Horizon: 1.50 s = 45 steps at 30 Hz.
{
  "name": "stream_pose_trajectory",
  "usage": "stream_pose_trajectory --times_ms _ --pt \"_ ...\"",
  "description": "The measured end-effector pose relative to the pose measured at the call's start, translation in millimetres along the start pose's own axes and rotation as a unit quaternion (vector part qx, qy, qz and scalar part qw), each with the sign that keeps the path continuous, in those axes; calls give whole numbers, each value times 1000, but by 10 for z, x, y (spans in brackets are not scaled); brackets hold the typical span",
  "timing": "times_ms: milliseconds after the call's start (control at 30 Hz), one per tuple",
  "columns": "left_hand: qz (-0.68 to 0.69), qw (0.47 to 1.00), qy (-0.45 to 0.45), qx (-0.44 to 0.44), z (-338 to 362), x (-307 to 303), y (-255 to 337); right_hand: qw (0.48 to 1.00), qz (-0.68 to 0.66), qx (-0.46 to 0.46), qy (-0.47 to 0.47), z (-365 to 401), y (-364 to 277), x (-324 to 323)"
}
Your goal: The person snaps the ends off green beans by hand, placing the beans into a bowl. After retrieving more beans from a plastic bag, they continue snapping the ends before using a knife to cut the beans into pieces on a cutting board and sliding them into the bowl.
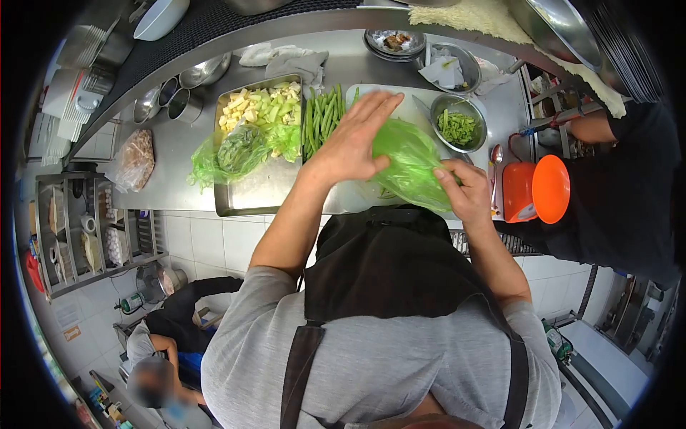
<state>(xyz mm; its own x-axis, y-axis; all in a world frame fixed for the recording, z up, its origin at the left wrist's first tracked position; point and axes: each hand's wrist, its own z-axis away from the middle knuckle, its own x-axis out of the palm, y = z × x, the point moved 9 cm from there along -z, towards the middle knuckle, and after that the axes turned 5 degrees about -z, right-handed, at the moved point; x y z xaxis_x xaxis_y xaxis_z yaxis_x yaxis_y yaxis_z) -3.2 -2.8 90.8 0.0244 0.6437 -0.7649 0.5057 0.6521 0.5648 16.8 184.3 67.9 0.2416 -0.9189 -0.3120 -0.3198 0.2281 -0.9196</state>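
A green plastic bag (409,161) hangs over the cutting board (350,196) in front of my apron. My right hand (466,189) pinches the bag's lower right edge. Against its left side is my left hand (356,143), fingers stretched out and thumb at the plastic. Green beans (323,118) lie left of that hand, partly hidden by it. To the upper right, a metal bowl (477,139) holds cut green pieces (457,126), with a knife (421,107) beside it.
A metal tray (261,204) holds chopped vegetables (261,107) and another green bag (239,154). An orange scale (518,191) stands right, near a co-worker in black (600,186). A bag of brownish food (136,161) lies left. An overhead shelf (300,25) spans the far side.
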Motion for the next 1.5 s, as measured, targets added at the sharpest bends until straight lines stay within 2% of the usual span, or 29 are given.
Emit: stream_pose_trajectory --times_ms 33,67,100,167,233,267,300,367,400,433,500,567,667,733,800,833,867,933,967,1033,1100,1167,1200,1267,1367,1433,1500 --pt "27 995 -76 -51 28 170 -191 1000 -1 -1 -1 -56 22 23" --pt "65 965 -216 -132 84 380 -277 999 4 -6 -31 -91 38 92" --pt "67 965 -215 -136 172 427 -301 998 9 -11 -63 -100 37 157" --pt "-72 960 -195 -190 432 459 -557 997 18 14 -76 -90 43 155" --pt "-6 954 -72 -291 871 42 -853 995 21 48 -84 -63 184 177" --pt "-1 936 -19 -352 1159 -184 -1088 998 -33 45 -25 -8 319 109" --pt "-60 895 6 -442 1437 -503 -1230 995 -86 45 34 84 460 31" --pt "-172 837 69 -515 2132 -872 -1822 991 -87 86 48 233 763 -38" --pt "-205 796 51 -568 2385 -947 -2027 983 -103 149 31 317 972 -21" --pt "-205 792 52 -573 2531 -873 -2178 971 -117 209 13 391 1123 27" --pt "-301 691 -59 -655 2969 -630 -2519 968 -112 224 -11 440 1163 106" --pt "-308 696 -37 -648 3151 -428 -2693 964 -64 241 -88 483 1230 242" --pt "-293 719 -26 -630 3144 -480 -2757 970 -8 226 -91 488 1181 262" --pt "-258 741 -31 -619 2943 -670 -2575 971 20 219 -90 508 1195 231" --pt "-327 805 59 -492 2700 -917 -2373 968 114 195 -111 550 1220 213" --pt "-365 824 108 -421 2584 -1031 -2236 968 115 196 -108 588 1267 207" --pt "-364 825 108 -419 2386 -1083 -2094 966 129 184 -124 633 1318 236" --pt "-174 890 181 -381 1804 -976 -1692 965 144 171 -140 705 1448 304" --pt "-110 901 191 -373 1531 -771 -1585 962 154 146 -173 716 1506 404" --pt "-26 937 162 -307 970 -205 -1405 957 164 119 -205 684 1589 556" --pt "-56 973 82 -206 429 390 -1275 939 212 133 -234 608 1681 728" --pt "-109 970 -33 -217 35 974 -1366 942 222 120 -223 433 1576 843" --pt "-110 971 -37 -210 -143 1119 -1343 943 231 106 -216 369 1527 874" --pt "-242 918 -143 -278 -288 1406 -1482 950 222 105 -191 314 1513 865" --pt "-244 916 -134 -289 -337 1538 -1647 965 189 103 -152 360 1420 660" --pt "-234 927 -126 -265 -316 1607 -1779 972 162 107 -131 388 1309 461" --pt "-222 936 -121 -245 -304 1509 -1689 984 122 116 -66 367 1132 168"
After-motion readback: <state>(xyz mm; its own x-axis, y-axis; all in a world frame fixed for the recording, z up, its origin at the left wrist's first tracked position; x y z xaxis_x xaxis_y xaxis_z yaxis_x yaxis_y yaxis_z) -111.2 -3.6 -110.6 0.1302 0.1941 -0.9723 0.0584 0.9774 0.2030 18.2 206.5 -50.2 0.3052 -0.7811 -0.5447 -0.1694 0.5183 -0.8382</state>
